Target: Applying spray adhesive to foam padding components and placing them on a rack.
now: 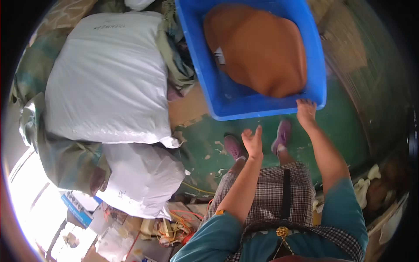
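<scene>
A blue plastic tub (263, 112) stands in front of me, its near rim facing my hands. Inside it lies a large, rounded brown soft-looking piece (257, 48) with a small whitish tag (219, 56) at its left edge. The fingers of my right hand (307, 113) are hooked over the tub's near rim, close to the right corner. My left hand (253, 142) is in the air just short of the same rim, touching nothing, with thumb and fingers apart.
Large stuffed white sacks (107, 78) and a smaller white bag (142, 177) fill the left side. Tangled cords (176, 227) and boxes (78, 207) lie at the lower left. Pale bone-shaped pieces (362, 190) are at the right. My shoes (234, 146) stand on the green floor (203, 153).
</scene>
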Motion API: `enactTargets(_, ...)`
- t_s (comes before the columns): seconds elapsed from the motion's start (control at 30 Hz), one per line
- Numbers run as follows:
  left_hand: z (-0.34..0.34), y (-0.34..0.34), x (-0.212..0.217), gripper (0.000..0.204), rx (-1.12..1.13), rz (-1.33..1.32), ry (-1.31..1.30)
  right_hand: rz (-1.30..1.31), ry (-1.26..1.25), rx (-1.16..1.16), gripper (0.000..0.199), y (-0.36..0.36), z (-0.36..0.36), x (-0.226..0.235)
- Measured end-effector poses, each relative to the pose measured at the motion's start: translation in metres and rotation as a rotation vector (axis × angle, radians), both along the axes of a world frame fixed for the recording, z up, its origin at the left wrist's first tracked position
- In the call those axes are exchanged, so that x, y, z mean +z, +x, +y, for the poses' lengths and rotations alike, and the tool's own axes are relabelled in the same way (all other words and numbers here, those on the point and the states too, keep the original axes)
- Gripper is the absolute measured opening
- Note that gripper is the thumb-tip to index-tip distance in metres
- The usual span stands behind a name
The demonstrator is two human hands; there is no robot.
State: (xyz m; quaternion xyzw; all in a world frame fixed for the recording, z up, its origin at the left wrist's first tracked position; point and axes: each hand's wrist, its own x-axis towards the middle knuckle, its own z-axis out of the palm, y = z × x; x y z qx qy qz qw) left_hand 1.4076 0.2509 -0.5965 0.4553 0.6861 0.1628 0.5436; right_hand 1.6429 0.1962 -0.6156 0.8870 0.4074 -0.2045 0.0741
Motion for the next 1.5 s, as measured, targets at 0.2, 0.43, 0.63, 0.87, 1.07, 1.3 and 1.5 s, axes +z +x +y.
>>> enactTargets(0.2, 0.077, 0.091, -0.024, 0.033, 0.759, -0.335, -0.489, 0.004, 0.006, 0.073, 0.024, -0.007, 0.015, -0.001)
enactTargets(0.43, 0.101, 0.036, -0.043, 0.026, 0.633, -0.343, -0.507, 0.039, -0.136, 0.004, 0.019, -0.065, 0.022, 0.020)
enactTargets(0.63, 0.174, -0.118, -0.031, 0.032, 0.153, -0.216, -0.412, 0.312, -0.084, -0.089, 0.026, -0.265, 0.045, 0.022)
enactTargets(0.87, 0.104, -0.293, -0.031, 0.033, 0.089, -0.185, -0.318, 0.369, -0.009, -0.003, 0.025, -0.433, -0.021, 0.010)
enactTargets(1.07, -0.006, -0.402, -0.031, 0.033, 0.419, -0.160, -0.381, 0.531, -0.281, 0.175, 0.038, -0.489, -0.092, 0.020)
enactTargets(1.3, -0.031, -0.393, 0.000, 0.040, 0.294, 0.539, 0.357, 0.808, 0.012, -0.116, 0.034, -0.371, -0.107, 0.042)
enactTargets(1.5, 0.023, -0.337, -0.004, 0.032, -0.346, -0.037, 0.188, 0.791, -0.102, -0.368, 0.028, -0.382, -0.174, 0.136)
